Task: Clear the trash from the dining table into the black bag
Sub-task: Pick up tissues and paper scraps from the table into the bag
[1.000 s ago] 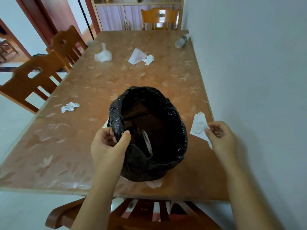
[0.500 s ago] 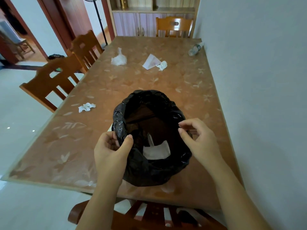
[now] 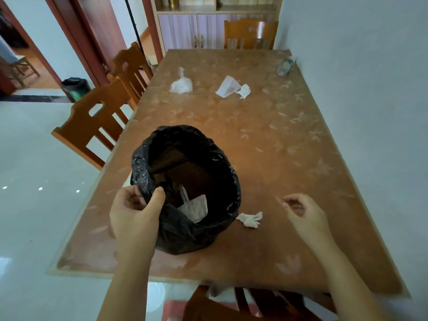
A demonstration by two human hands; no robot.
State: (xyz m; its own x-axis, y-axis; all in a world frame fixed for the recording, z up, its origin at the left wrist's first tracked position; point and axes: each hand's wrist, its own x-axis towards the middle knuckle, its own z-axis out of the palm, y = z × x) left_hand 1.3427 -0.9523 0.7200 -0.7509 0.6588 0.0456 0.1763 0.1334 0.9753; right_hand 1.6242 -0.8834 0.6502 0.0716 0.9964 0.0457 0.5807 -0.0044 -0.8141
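A black bag (image 3: 222, 230) stands open on the dining table (image 3: 289, 158), close to its left edge. My left hand (image 3: 136, 212) pinches the bag's near-left rim. Inside the bag lies a white napkin (image 3: 194, 207). Just right of the bag a crumpled tissue (image 3: 250, 219) rests on the table. My right hand (image 3: 305, 216) hovers a little right of that tissue, fingers loosely curled and holding nothing. Farther back lie a tissue wad (image 3: 181, 85), a folded paper (image 3: 226, 89), a small crumpled tissue (image 3: 244, 91) and a plastic bottle (image 3: 284, 66) by the wall.
Two wooden chairs (image 3: 99, 121) line the table's left side, one chair (image 3: 251, 33) stands at the far end and another (image 3: 243, 304) right below me. A wall (image 3: 370, 112) runs along the table's right edge. A small bin (image 3: 76, 88) sits on the floor by the doorway.
My right hand dropped the white napkin into the bag and drew back to the right, empty. The bag now sits farther left, and a crumpled tissue shows at its right.
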